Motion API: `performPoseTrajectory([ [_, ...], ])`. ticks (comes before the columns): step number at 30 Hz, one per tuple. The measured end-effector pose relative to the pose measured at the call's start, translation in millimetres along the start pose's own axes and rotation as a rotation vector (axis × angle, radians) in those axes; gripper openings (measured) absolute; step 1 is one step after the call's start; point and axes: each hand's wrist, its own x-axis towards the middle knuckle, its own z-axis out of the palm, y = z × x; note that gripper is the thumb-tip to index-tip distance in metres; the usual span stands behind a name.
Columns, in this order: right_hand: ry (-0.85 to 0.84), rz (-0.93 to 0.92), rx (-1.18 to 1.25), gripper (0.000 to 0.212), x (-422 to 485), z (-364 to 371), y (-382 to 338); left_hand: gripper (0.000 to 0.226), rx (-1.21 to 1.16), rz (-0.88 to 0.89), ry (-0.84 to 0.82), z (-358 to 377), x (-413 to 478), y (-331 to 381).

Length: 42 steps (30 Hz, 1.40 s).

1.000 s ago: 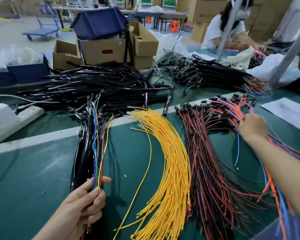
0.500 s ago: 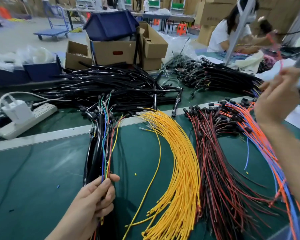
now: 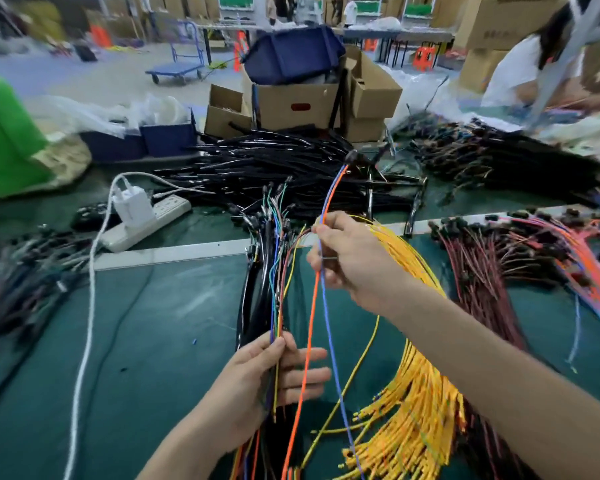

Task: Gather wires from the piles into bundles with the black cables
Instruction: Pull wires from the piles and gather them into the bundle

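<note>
**Item: orange-and-blue pair** (image 3: pixel 313 306). Two thin wires joined at a black connector (image 3: pixel 352 155), carried clear of the counter (image 3: pixel 153 341). The long axis is near upright in view. The connector end sits high and far, and the loose tails trail down toward the viewer, crossing in front of the left hand's fingers.

**Right hand** (image 3: pixel 355 261). Fingers closed in a pinch on the pair, some way below the connector end.

**Left hand** (image 3: pixel 257 382). Grips the bundle (image 3: pixel 264 289) of black cables with several coloured wires laid alongside. The thumb is clamped over it and the fingers (image 3: pixel 309 375) reach out to the right past it.

**Governing relation.** The pair hangs just right of the bundle and roughly parallel to it. The two are close together at the left fingers and wider apart toward the top. The likely next need is to carry the pair leftward until it lies along the bundle, then close the left fingers over it. The left hand is the nearer to that join.

**Surroundings.**
- Yellow pile (image 3: pixel 420 393): just right of the tails.
- Red-and-black pile (image 3: pixel 482 282): further right.
- Orange-and-blue pile (image 3: pixel 586 265): at the right edge.
- Black cable heap (image 3: pixel 274 174): behind the bundle.
- Power strip (image 3: pixel 146 220): rear left, with a white cord running toward the viewer.

**Obstructions.** Nothing stands between the pair and the bundle. One stray yellow wire loops under the tails — a possible snag.
</note>
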Motion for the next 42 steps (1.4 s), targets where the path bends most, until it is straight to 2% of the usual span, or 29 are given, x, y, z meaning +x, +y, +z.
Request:
performPoseTrajectory([
  [7,0.163,-0.097,-0.228,0.02,37,-7,32,0.01,0.047,-0.024,0.019,-3,3,-4],
  [10,0.185,-0.125,-0.285,0.02,49,-12,33,0.027,-0.003,-0.016,0.039,-4,3,-3],
  [13,0.175,-0.106,-0.286,0.018,61,-14,36,0.03,-0.045,-0.054,-0.027,-9,1,1],
  [18,0.179,-0.061,-0.234,0.019,76,-19,45,0.017,-0.046,-0.087,-0.094,-10,-3,3],
  [24,0.197,0.03,-0.214,0.017,89,-26,54,0.014,-0.069,-0.14,-0.085,-8,-6,10],
  [26,0.274,0.063,-0.441,0.026,87,-30,53,0.017,0.073,-0.15,-0.052,-6,-8,16],
  [27,0.352,0.006,-0.667,0.037,82,-31,51,0.019,0.174,-0.148,-0.035,-4,-8,20],
  [28,0.421,-0.141,-0.827,0.048,74,-29,49,0.021,0.279,-0.145,-0.023,-3,-8,25],
  [29,0.406,-0.354,-0.866,0.054,61,-20,43,0.023,0.385,-0.142,-0.021,-1,-8,30],
  [30,0.273,-0.527,-0.821,0.055,45,-7,37,0.024,0.486,-0.148,-0.025,3,-6,37],
  [31,0.06,-0.616,-0.75,0.055,27,9,32,0.025,0.579,-0.164,-0.036,7,-4,43],
  [33,-0.308,-0.646,-0.75,0.05,-2,36,32,0.032,0.764,-0.18,-0.063,17,-1,60],
  [34,-0.391,-0.667,-0.818,0.047,-11,44,35,0.041,0.869,-0.181,-0.071,20,-1,70],
  [36,-0.391,-0.722,-0.885,0.044,-18,48,38,0.05,1.048,-0.195,-0.135,23,-2,88],
  [38,-0.358,-0.692,-0.865,0.046,-20,46,41,0.038,1.162,-0.198,-0.197,24,-6,99],
  [40,-0.316,-0.689,-0.934,0.052,-20,47,47,0.033,1.283,-0.142,-0.141,16,-6,102],
  [42,-0.271,-0.699,-1.02,0.061,-18,45,54,0.035,1.271,-0.065,-0.038,6,-2,101],
])
